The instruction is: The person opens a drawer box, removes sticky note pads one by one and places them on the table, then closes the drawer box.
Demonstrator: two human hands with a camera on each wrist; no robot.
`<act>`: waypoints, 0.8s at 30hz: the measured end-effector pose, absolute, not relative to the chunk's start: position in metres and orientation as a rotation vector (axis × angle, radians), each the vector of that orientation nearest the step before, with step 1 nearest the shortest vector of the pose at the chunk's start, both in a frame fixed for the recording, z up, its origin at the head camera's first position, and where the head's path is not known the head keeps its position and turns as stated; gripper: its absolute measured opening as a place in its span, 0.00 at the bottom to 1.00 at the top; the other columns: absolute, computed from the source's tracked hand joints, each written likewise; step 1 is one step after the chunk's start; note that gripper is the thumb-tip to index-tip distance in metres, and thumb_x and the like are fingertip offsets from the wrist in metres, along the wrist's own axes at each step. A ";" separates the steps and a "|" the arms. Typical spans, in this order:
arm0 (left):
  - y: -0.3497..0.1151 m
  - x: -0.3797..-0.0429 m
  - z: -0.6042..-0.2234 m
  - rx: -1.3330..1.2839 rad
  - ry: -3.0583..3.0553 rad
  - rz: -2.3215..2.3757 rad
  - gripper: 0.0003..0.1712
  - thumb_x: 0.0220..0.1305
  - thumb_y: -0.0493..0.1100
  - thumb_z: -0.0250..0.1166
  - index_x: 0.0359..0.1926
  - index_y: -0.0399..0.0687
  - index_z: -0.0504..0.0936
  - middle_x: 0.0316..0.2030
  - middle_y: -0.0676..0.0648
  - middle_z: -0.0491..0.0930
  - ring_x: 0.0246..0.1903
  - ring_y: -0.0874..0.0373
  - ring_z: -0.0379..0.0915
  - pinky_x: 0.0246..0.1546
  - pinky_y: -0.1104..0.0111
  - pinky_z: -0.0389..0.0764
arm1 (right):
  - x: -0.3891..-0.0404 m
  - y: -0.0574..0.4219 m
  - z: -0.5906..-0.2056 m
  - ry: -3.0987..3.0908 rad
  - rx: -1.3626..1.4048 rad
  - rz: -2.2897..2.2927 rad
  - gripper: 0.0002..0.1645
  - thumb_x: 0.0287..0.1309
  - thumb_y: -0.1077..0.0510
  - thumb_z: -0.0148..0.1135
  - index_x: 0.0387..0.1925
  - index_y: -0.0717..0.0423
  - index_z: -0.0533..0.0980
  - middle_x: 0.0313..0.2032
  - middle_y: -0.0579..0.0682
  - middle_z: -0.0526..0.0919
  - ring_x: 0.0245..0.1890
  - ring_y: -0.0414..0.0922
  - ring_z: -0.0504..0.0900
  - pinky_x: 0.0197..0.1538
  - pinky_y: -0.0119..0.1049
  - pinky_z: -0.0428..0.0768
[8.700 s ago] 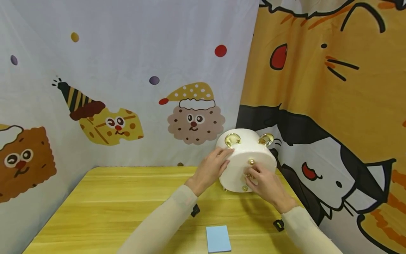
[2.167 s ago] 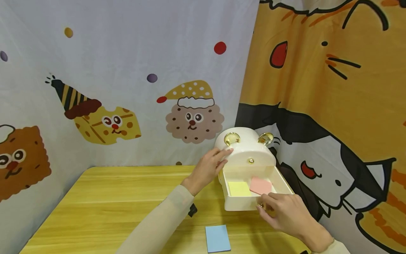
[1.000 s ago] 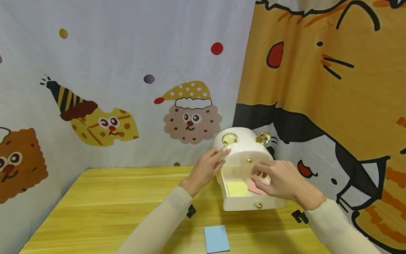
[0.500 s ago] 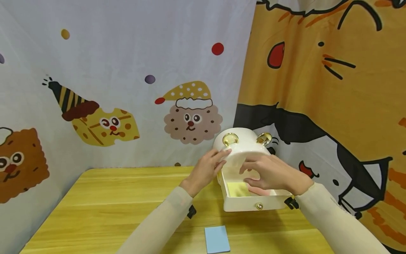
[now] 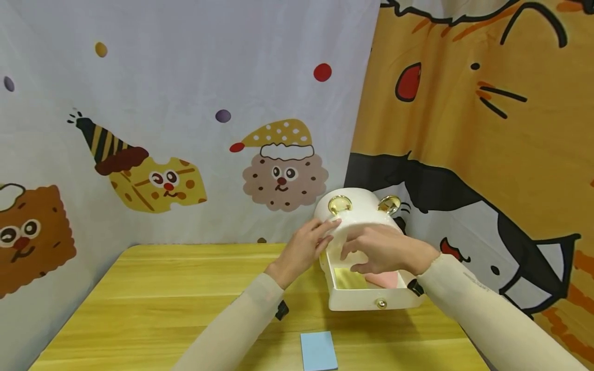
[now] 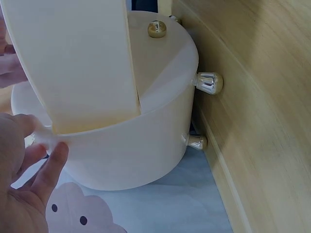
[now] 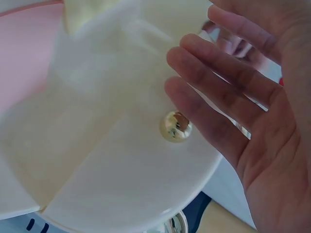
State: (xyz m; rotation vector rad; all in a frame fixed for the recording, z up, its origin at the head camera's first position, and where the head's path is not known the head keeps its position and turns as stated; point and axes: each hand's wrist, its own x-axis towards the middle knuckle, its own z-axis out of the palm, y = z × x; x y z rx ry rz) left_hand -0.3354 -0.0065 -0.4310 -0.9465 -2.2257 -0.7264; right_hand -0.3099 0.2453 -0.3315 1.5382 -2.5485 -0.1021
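A white rounded storage box (image 5: 359,198) with gold ears stands at the back right of the table, its middle drawer (image 5: 355,300) pulled out. Inside lie a yellow sticky-note pad (image 5: 350,281) and, to its right, a pink sticky-note pad (image 5: 385,280). My left hand (image 5: 299,252) rests on the box's upper left side, fingers spread. Above the yellow pad hovers my right hand (image 5: 387,250), fingers loosely bent and holding nothing. In the right wrist view that hand (image 7: 238,102) shows apart from both pads, near the upper gold knob (image 7: 176,127).
A blue sticky-note pad (image 5: 318,351) lies on the wooden table (image 5: 185,299) in front of the box. Behind hangs a cartoon-printed curtain (image 5: 185,103), and an orange cat-print one (image 5: 445,118) closes in the right side.
The drawer has been pulled out by its knob. My right hand has let go of the knob, risen over the drawer and moved left above the yellow pad. My left hand stays on the box.
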 end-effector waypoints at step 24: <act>-0.007 -0.334 -0.431 -0.943 -2.253 -0.743 0.27 0.88 0.43 0.69 0.82 0.56 0.83 0.48 0.47 0.83 0.38 0.59 0.75 0.39 0.75 0.82 | -0.324 0.219 -0.352 -2.832 1.623 -0.393 0.25 0.61 0.44 0.91 0.59 0.30 0.94 0.55 0.33 0.96 0.56 0.39 0.92 0.61 0.42 0.93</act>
